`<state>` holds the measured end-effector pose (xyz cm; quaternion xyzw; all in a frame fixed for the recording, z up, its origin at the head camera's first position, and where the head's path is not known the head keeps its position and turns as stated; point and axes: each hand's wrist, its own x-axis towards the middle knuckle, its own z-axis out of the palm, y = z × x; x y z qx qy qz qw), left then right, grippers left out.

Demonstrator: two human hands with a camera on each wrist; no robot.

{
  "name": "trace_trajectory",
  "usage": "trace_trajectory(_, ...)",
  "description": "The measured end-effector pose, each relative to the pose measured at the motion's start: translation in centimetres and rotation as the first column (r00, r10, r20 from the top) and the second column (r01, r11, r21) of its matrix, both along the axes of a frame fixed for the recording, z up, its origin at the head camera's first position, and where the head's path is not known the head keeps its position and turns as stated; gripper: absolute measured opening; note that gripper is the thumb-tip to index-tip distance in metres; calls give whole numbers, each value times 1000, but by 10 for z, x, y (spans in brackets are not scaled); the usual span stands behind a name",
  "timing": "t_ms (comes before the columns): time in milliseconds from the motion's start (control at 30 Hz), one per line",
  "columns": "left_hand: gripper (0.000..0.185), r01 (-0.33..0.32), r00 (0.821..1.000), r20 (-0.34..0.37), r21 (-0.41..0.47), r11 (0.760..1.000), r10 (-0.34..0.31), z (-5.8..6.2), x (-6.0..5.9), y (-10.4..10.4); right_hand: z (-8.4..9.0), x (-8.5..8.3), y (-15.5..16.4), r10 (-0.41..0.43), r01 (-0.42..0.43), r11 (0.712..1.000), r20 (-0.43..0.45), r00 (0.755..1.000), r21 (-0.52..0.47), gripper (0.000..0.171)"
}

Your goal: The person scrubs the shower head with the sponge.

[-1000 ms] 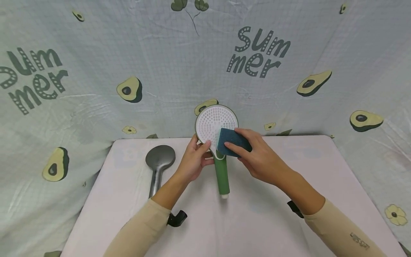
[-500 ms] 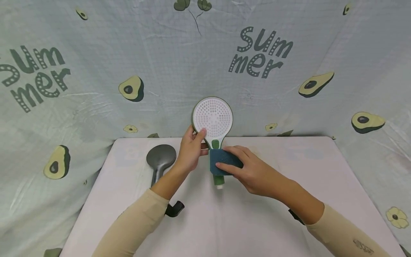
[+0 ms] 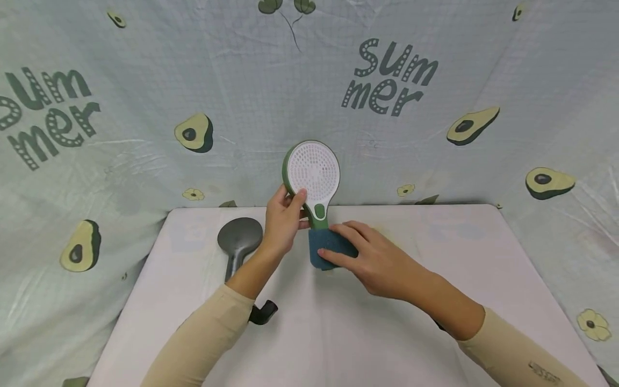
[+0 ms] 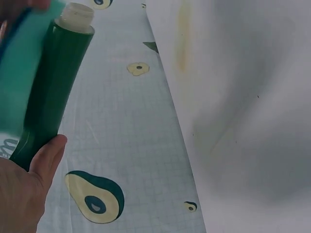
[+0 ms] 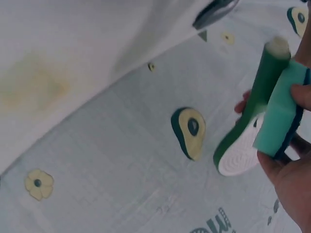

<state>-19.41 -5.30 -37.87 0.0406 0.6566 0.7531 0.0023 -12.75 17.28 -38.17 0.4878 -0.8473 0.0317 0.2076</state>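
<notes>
In the head view, the left hand (image 3: 285,220) holds a green shower head (image 3: 312,177) up above the far edge of the white table (image 3: 435,301). Its fingers curl round the neck, just under the round white face full of little holes. The right hand (image 3: 372,260) pinches a blue sponge (image 3: 329,248) and presses it against the green handle, so the handle is hidden behind the sponge. A grey shower head (image 3: 238,242) lies flat on the table, near the left hand but not touching it. Behind the table hangs a cloth with avocados (image 3: 193,134) and the word "summer" on it. In the left wrist view, the green handle (image 4: 51,92) runs up to a pale white tip, and the thumb (image 4: 46,155) rests on its lower part. The sponge (image 4: 22,73) looks light green here and lies along the handle's left side. In the right wrist view, the right hand (image 5: 291,165) has its thumb on one side of the sponge (image 5: 279,114) and its fingers on the other. The sponge touches the green handle (image 5: 262,82), and the white face (image 5: 238,158) shows below it.
</notes>
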Motion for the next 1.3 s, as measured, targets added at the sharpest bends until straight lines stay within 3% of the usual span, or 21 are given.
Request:
trace_trajectory(133,30,19,1000,11,7,1000,-19,2,4,2,14,-17,-4,-72,70,997,-86,994,-27,69)
trace_trajectory(267,30,28,1000,8,22,999,-28,3,6,1,21,-21,-7,-65,65,998,-133,989,-2,67)
trace_trajectory(533,41,31,997,-70,-117,993,-40,-2,5,1,13,5,-12,21,-3,972,-76,997,233,64)
trace_trajectory(700,45,26,993,-109,-158,987,-44,-4,4,3,11,21,-11,37,-21,952,-48,998,306,63)
trace_trajectory(967,46,-19,990,-143,-175,984,-7,-6,6,6,15,7,-15,-65,98,966,-143,988,238,66)
trace_trajectory(1100,43,-34,984,-178,-196,980,-2,-9,8,7,22,3,-15,-128,154,971,-146,981,181,72)
trace_trajectory(1200,39,-34,979,-203,-195,980,-7,-11,7,5,20,5,-12,-97,116,979,-119,988,167,73)
trace_trajectory(1300,37,-23,978,-207,-170,985,-13,-11,6,2,10,11,-7,-12,25,987,-83,996,157,70)
